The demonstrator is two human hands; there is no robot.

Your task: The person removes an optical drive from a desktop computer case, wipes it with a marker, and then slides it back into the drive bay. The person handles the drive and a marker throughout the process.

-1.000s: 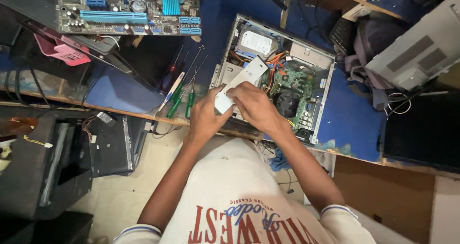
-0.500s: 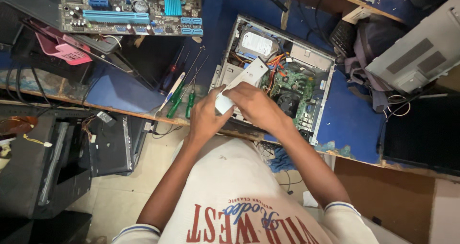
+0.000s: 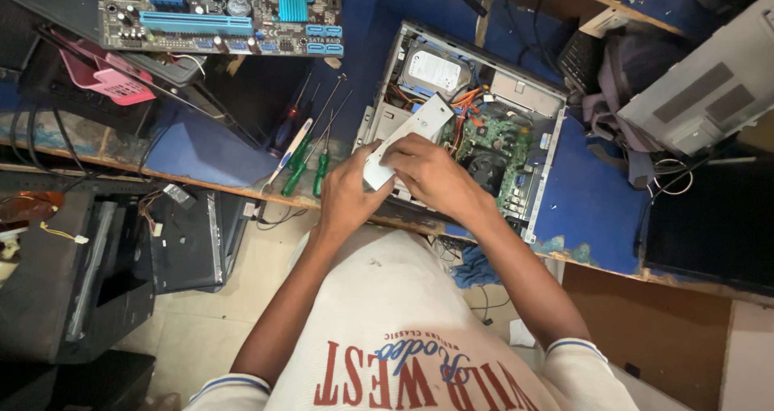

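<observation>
Both hands grip a flat white plastic piece (image 3: 415, 129) over the near edge of an open computer case (image 3: 542, 149). My left hand (image 3: 348, 195) grips its near end from the left. My right hand (image 3: 427, 171) wraps over its middle from the right. Inside the case I see a silver hard drive (image 3: 436, 70), orange cables and a green board with a black fan (image 3: 486, 171). The white piece points away from me toward the drive.
Several screwdrivers (image 3: 303, 154) lie on the blue table (image 3: 592, 193) left of the case. A bare motherboard (image 3: 218, 12) sits far left, a grey unit (image 3: 709, 88) far right, a dark monitor (image 3: 713, 225) at right. Black equipment (image 3: 81, 274) stands on the floor.
Both hands and the white piece have stayed almost still; my grip has only shifted slightly on it.
</observation>
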